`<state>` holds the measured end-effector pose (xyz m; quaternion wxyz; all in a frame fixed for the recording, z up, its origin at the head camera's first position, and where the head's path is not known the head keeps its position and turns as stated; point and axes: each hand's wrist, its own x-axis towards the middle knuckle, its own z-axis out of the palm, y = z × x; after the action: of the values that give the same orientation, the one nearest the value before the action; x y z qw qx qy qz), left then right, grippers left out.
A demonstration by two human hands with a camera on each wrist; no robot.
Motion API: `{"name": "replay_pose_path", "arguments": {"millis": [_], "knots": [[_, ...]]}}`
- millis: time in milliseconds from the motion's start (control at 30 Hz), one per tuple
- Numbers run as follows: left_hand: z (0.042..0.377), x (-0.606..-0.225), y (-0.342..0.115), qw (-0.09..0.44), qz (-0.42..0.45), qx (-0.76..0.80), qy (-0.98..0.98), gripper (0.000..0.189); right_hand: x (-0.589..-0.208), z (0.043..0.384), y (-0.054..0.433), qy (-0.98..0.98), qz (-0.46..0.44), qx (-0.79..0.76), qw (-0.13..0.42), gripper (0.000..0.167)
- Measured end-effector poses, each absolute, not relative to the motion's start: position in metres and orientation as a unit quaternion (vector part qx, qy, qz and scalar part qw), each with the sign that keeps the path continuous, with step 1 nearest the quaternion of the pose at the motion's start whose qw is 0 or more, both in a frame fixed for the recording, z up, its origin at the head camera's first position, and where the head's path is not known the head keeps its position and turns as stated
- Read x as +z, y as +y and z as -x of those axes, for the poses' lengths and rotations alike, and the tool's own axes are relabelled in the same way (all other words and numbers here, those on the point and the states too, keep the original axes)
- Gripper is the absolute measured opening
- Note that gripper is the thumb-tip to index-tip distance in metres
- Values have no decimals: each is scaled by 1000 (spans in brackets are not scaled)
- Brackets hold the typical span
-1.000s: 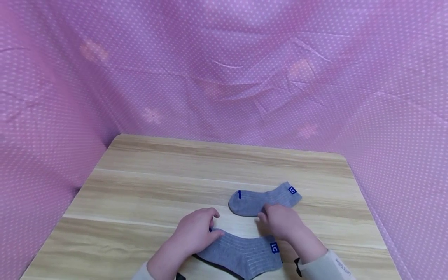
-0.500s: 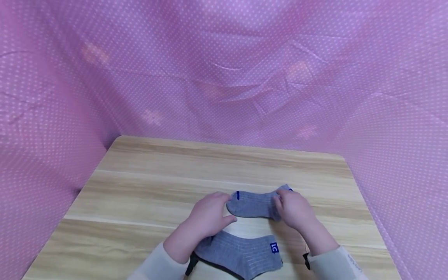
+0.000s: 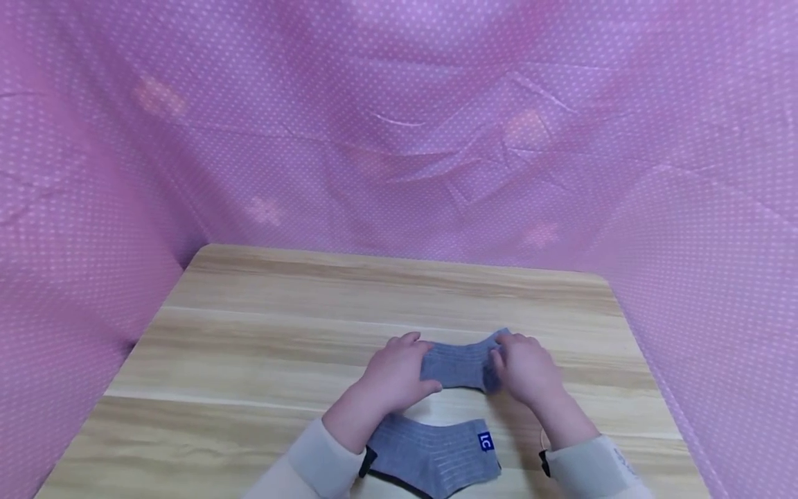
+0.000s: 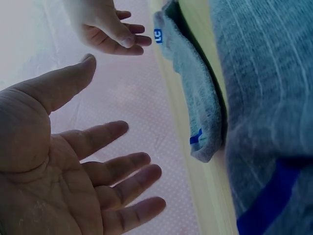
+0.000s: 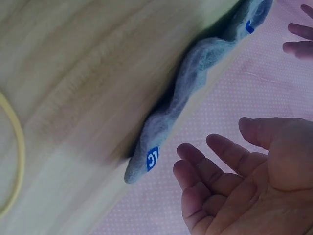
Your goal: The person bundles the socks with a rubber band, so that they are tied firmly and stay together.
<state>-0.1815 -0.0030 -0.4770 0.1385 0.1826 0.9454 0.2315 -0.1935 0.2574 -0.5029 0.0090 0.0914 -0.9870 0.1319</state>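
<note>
A grey ribbed sock (image 3: 458,365) lies on the wooden table, with a second grey sock (image 3: 436,454) closer to the front edge. Both bear a blue LC label. My left hand (image 3: 399,374) is over the toe end of the farther sock and hides it from above; in the left wrist view its fingers (image 4: 132,183) are spread and hold nothing. At the cuff end is my right hand (image 3: 530,367), covering the label. Its fingers (image 5: 203,169) bend loosely in the right wrist view, with nothing between them. Contact with the sock is hard to tell.
Pink dotted cloth (image 3: 399,138) hangs behind the table (image 3: 280,291) and along both sides. Dark bands show at both wrists. A yellow loop (image 5: 18,147) crosses the left edge of the right wrist view.
My left hand has left the nearer sock and moved forward and right to the farther sock's toe. My right hand has shifted right to its cuff. Both socks lie nearly where they were.
</note>
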Motion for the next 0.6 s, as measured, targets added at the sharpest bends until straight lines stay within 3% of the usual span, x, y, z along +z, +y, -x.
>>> {"name": "replay_pose_path", "arguments": {"millis": [300, 600], "knots": [[187, -488, 10, 142, -174, 164, 961, 71, -509, 195, 257, -988, -84, 128, -2, 31], [194, -494, 16, 128, -173, 162, 963, 60, -517, 199, 261, -990, -65, 125, -7, 35]]}}
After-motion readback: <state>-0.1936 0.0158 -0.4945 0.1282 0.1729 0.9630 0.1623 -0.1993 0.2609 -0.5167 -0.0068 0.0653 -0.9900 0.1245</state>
